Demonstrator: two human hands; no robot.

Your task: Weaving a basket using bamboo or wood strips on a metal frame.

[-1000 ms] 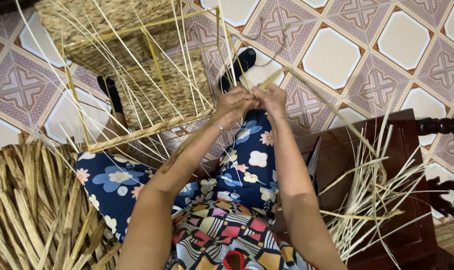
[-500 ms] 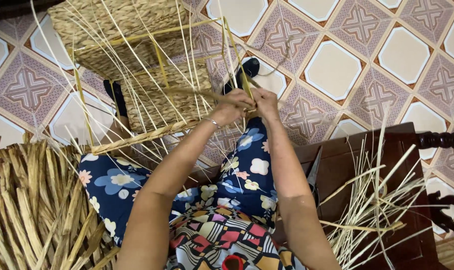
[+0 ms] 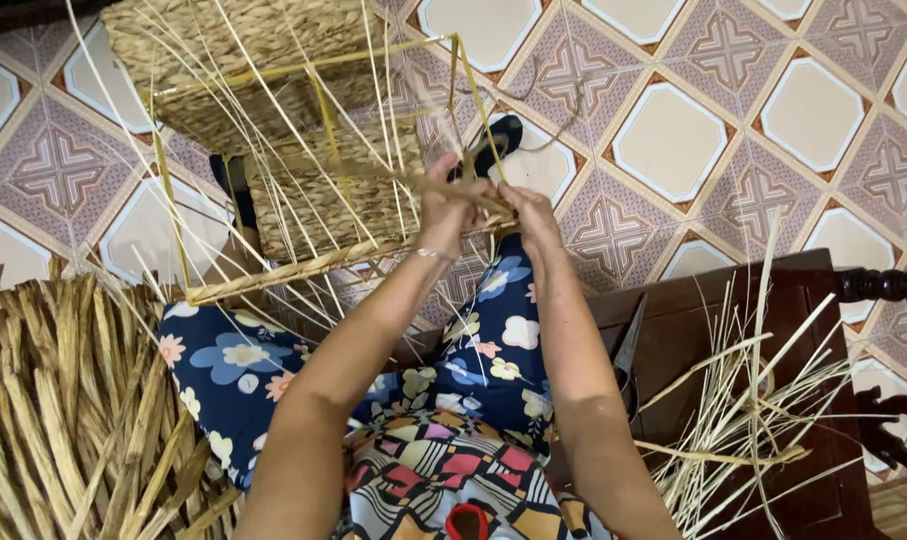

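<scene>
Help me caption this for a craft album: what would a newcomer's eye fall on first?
First, the half-woven basket at upper left, on a yellow frame with loose pale strands fanning out, over a patterned tile floor. Both hands, left hand and right hand, meet at its near corner, pinching a strand. A heap of dried reeds fills the lower left; thinner straw lies on a dark wooden bench at right.

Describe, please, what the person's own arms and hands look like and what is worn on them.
Both arms are bare, with no sleeves or gloves in view. The left hand has a thin pale bracelet at its wrist. The right hand shows no ring, watch or band.
</scene>
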